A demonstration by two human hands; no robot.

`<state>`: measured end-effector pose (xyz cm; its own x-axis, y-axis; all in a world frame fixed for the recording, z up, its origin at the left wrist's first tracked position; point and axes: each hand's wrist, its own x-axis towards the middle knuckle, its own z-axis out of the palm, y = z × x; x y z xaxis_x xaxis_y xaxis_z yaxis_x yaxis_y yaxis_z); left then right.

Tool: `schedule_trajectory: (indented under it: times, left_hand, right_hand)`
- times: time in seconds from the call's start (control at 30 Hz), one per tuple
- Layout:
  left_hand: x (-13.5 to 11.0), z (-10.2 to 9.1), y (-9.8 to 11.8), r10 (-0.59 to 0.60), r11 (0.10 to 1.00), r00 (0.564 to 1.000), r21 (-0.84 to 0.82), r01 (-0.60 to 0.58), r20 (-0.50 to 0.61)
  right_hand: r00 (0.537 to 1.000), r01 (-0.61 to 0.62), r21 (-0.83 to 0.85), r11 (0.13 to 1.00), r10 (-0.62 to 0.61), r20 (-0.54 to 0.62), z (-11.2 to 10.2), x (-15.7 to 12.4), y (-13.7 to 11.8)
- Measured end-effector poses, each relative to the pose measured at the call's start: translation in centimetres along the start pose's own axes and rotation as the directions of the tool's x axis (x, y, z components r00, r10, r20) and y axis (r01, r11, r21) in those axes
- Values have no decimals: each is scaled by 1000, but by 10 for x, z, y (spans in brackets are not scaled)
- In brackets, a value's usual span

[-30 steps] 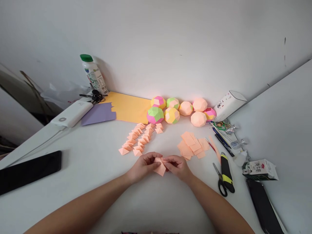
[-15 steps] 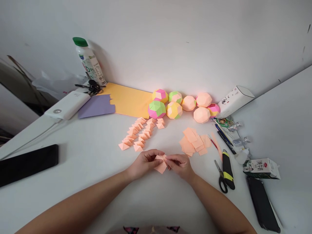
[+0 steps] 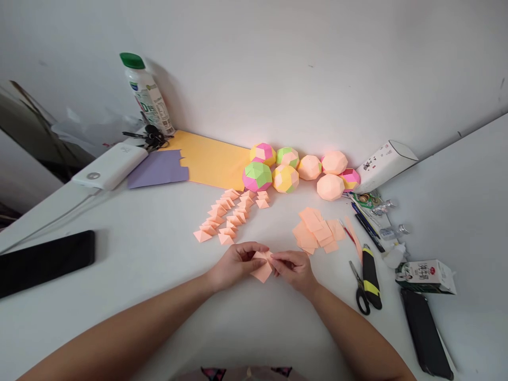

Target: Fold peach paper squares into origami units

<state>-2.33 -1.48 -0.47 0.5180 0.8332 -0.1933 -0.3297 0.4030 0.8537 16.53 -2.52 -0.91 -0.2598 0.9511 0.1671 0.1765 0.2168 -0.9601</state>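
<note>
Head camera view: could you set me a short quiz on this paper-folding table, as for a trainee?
1. True or false: the left hand and the right hand both hold the folded peach paper piece.
2. What lies beside the black-handled metal scissors? A: black-and-yellow utility knife; B: white power bank; C: purple paper sheet.
3. Fill in: the tall white plastic bottle has a ___ cap.
Key: 1 true; 2 A; 3 green.

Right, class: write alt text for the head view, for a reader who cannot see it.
The left hand and right hand pinch a peach paper piece above a white table; folded units, flat squares and paper balls lie beyond.
</note>
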Motion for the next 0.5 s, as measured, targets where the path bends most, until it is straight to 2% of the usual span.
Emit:
schedule_trajectory:
  times: [0.5]
  left_hand:
    - [0, 1, 0, -18, 999, 999, -29, 17, -27]
  right_hand:
    - [999, 41, -67, 997, -41, 4, 0, 0, 1]
